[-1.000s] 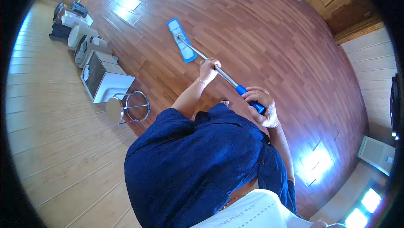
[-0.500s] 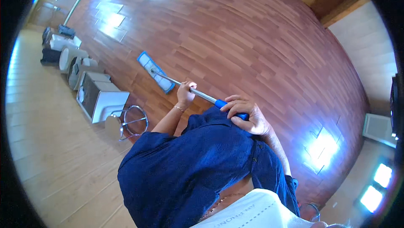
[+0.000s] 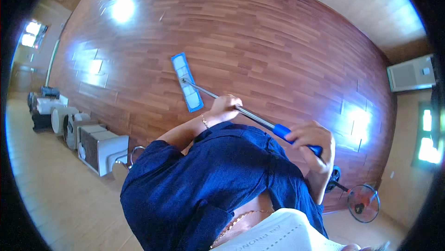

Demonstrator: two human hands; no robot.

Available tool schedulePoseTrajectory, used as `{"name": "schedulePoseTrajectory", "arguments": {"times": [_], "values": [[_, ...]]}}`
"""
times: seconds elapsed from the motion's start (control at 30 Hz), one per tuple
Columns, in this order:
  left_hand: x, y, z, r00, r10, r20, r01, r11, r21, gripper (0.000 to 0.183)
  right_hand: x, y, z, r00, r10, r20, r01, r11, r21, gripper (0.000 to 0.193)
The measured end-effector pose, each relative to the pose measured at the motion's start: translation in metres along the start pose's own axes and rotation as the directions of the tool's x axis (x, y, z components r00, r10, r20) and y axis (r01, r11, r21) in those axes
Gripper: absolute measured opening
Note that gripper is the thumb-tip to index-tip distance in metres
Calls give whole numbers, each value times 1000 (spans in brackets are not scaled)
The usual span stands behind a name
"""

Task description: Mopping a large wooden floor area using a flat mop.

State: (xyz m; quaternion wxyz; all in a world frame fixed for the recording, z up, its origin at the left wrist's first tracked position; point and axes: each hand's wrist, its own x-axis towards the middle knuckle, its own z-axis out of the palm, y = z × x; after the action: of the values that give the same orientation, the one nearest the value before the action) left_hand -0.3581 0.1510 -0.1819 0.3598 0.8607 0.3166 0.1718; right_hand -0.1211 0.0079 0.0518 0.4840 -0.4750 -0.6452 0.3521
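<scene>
A flat mop [image 3: 193,97] with a blue-edged, pale rectangular head lies against the brown wood-plank floor, ahead of me and a little left of centre. Its metal pole slants back toward my body and ends in a blue grip [image 3: 282,131]. My left hand [image 3: 225,106] is wrapped around the pole partway along, in front of my waist. At the upper end, my right hand [image 3: 315,143] closes on the blue grip, with the tip showing below its fingers. Both forearms sit close to my dark blue clothing.
Along the left wall stand several white and grey boxy appliances [image 3: 116,149], with a round chrome-framed stool [image 3: 121,170] partly hidden by my sleeve. A caged fan [image 3: 364,203] is at the lower right. Against the right wall is a white box-shaped unit [image 3: 411,74]. Bright light reflects off the floor.
My view has turned, so the room appears shifted. The mop head appears farther right and more upright, and both hands on the pole have moved right. The fan has come into view.
</scene>
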Motion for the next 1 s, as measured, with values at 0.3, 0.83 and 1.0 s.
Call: {"name": "schedulePoseTrajectory", "arguments": {"times": [0.3, 0.83, 1.0], "values": [[83, 143, 107, 788, 485, 379, -476, 871, -123, 9, -121, -83, -92, 946, -284, -154, 199, 889, -412, 16], [101, 295, 250, 351, 750, 561, -584, 644, -495, 9, -235, -128, -61, 658, -507, -557, -11, 733, -680, 29], [112, 287, 242, 424, 700, 575, -612, 689, -388, 11, -225, -120, -64, 667, -506, -547, -25, 718, -695, 29]]}}
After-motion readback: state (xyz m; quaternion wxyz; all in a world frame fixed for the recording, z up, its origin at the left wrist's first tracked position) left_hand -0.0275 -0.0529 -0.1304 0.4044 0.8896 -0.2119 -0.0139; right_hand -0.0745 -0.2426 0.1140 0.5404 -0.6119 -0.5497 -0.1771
